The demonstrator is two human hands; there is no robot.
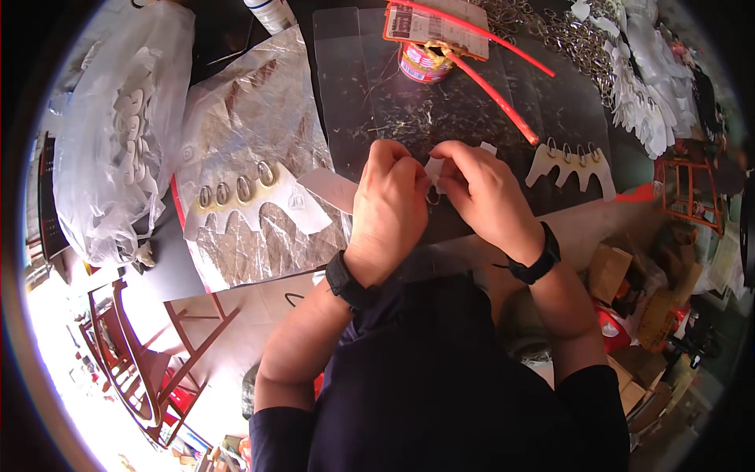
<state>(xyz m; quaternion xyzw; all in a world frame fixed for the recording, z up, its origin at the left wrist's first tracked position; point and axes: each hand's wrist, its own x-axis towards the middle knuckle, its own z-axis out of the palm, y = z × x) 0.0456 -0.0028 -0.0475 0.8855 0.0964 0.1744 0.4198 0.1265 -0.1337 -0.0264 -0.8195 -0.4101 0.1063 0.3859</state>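
While both hands meet over the dark table (472,102), the left hand (388,206) and right hand (481,191) pinch a small white cut-out piece (433,168) between closed fingertips at picture centre, a small metal ring (433,199) hanging just under it. Bare tabletop lies between the hands and the can (421,64) at twelve o'clock, where two red sticks (503,98) slant toward one o'clock. At three o'clock, near the right hand, lies a white scalloped card with rings (572,163). At nine o'clock a larger scalloped card (255,206) rests on crinkled clear wrap, with a clear plastic bag (118,134) farther out. A heap of metal rings (578,39) fills one to two o'clock. The table's near edge runs just under the wrists.
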